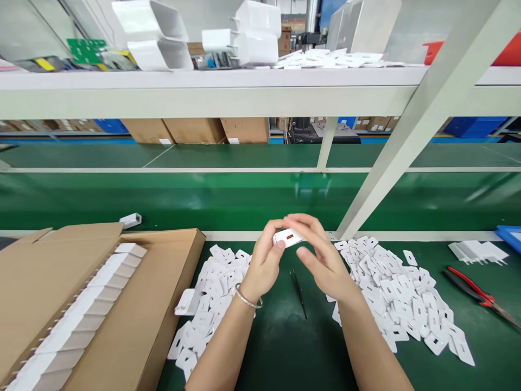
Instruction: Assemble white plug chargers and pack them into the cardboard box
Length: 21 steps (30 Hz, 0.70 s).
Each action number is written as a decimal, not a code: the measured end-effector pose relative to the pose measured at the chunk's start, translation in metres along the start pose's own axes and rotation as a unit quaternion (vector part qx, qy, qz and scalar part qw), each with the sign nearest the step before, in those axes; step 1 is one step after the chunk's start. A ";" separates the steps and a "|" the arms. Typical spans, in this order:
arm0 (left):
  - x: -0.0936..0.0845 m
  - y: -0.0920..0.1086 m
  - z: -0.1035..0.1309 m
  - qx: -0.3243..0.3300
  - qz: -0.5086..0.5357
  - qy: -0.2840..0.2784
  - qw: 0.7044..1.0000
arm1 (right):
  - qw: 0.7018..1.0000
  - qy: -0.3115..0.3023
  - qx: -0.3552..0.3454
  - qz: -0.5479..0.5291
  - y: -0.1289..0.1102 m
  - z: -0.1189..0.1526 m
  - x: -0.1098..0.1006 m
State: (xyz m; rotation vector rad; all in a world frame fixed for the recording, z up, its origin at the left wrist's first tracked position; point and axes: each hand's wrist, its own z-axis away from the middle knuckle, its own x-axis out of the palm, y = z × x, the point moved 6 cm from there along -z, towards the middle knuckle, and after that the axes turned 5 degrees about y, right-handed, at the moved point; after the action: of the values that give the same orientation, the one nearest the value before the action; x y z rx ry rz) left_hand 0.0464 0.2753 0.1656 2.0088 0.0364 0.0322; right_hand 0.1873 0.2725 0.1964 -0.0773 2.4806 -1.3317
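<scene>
A small white plastic piece with a dark red slot (pixel 288 237) is held up above the green table. Thumb and fingers of my left hand (pixel 266 255) grip its left end. My right hand (pixel 321 255) is beside it, fingers spread, with the fingertips over the piece's top edge; whether they touch it is unclear. Black tweezers (pixel 298 293) lie on the table between my forearms. Heaps of flat white plates are on both sides, a left heap (pixel 215 288) and a larger right heap (pixel 402 293).
An open cardboard box (pixel 163 304) with a row of white housings (pixel 93 304) stands at the left. Red-handled pliers (pixel 480 293) and white parts (pixel 478 251) lie at the right. A slanted white post (pixel 391 163) rises behind my right hand, under a shelf (pixel 203 100).
</scene>
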 end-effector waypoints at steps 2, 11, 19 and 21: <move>0.001 0.006 0.001 0.046 -0.005 -0.001 0.999 | 0.996 0.069 0.044 -0.043 0.006 0.000 -0.005; 0.005 0.023 0.006 0.156 -0.071 -0.020 0.985 | 0.991 0.041 0.124 -0.017 0.014 0.004 0.005; 0.003 0.016 0.006 0.132 -0.131 -0.029 0.982 | 0.994 0.082 0.043 0.050 0.001 0.006 -0.001; 0.004 0.017 0.006 0.135 -0.141 -0.040 0.980 | 0.995 0.084 0.032 0.053 0.000 0.006 -0.003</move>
State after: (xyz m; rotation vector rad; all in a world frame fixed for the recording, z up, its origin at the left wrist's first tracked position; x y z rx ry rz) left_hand 0.0507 0.2632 0.1786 2.2562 0.2869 -0.2476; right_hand 0.1917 0.2683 0.1944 0.1857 2.5358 -1.4250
